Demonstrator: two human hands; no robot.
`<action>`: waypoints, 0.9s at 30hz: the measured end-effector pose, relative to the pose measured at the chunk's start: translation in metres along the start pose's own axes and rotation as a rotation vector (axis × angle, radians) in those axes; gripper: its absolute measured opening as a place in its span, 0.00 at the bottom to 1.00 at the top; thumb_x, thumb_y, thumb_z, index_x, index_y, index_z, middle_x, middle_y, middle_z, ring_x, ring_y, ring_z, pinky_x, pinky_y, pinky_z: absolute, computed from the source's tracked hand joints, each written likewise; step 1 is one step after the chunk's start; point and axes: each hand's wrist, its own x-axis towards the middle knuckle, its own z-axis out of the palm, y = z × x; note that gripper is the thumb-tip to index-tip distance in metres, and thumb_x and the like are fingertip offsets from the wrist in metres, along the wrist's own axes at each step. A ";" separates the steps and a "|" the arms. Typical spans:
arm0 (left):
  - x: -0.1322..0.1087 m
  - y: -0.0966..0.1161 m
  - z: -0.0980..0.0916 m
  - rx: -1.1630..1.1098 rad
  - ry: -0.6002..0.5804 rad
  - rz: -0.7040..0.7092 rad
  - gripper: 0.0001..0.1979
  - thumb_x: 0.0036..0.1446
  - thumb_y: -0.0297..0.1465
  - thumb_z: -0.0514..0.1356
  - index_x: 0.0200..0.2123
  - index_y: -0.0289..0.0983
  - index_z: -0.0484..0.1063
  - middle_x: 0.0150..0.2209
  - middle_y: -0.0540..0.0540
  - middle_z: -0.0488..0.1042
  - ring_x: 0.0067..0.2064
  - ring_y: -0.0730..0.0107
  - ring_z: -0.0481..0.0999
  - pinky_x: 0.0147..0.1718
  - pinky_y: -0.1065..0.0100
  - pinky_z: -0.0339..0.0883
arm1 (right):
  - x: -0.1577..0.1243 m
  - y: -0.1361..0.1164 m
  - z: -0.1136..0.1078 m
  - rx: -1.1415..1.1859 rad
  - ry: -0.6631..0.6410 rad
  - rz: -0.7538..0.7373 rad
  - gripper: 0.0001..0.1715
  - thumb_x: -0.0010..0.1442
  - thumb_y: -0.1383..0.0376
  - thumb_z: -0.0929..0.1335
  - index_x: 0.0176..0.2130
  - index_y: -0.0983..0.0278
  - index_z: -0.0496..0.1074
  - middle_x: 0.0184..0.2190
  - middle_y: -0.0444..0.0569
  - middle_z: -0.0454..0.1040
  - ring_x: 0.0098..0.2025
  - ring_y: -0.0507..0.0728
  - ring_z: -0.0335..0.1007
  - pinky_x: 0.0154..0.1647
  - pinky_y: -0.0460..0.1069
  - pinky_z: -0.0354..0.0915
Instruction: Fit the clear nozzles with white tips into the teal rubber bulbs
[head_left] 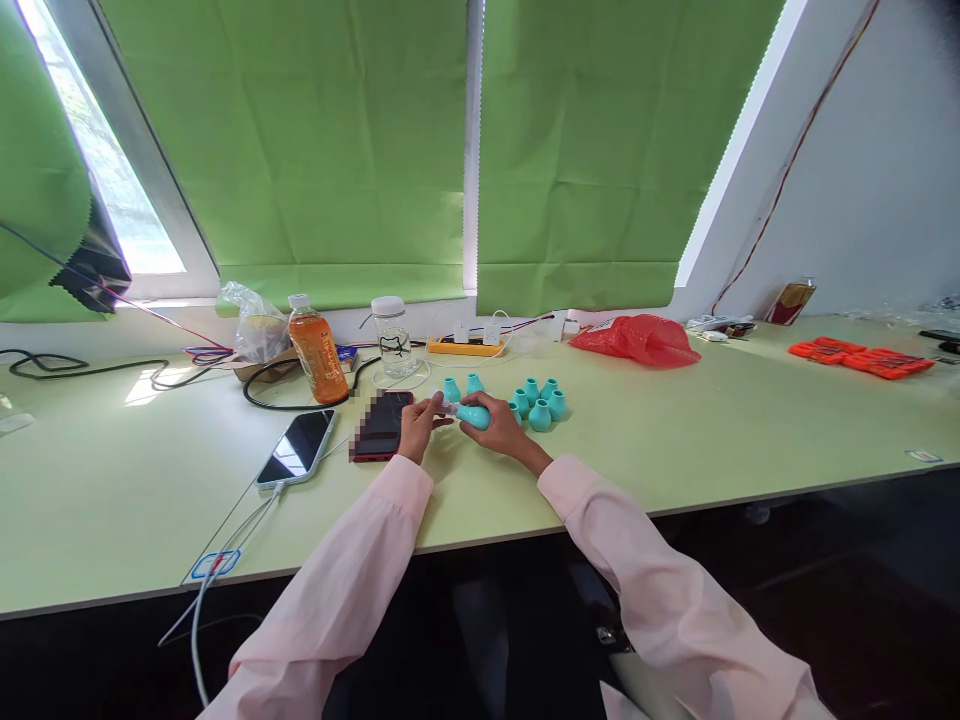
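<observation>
My right hand [497,425] is wrapped round a teal squeeze bulb [474,416], held on its side just above the table. The bulb's narrow end points left, toward a small clear tip piece [448,407]. My left hand [422,424] pinches that clear piece with thumb and finger; whether it is fully seated on the bulb is too small to tell. Behind my hands, two teal vase-shaped pieces [474,384] stand upright. Several more teal pieces [539,415] stand in a cluster just right of my right hand, one partly hidden by it.
A dark phone [381,428] lies beside my left hand; a charging phone [298,447] is farther left. Behind stand a tea bottle [318,352], a clear jar [391,345] and an orange power strip [463,346]. A red plastic bag [636,341] and orange packets [859,357] lie right.
</observation>
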 end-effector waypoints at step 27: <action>-0.009 0.001 0.000 1.332 -0.058 0.158 0.26 0.60 0.36 0.38 0.22 0.32 0.70 0.26 0.37 0.74 0.33 0.62 0.73 0.31 0.68 0.57 | -0.013 0.003 0.019 -0.099 -0.093 -0.122 0.14 0.43 0.70 0.64 0.34 0.63 0.62 0.31 0.47 0.69 0.34 0.55 0.66 0.36 0.49 0.59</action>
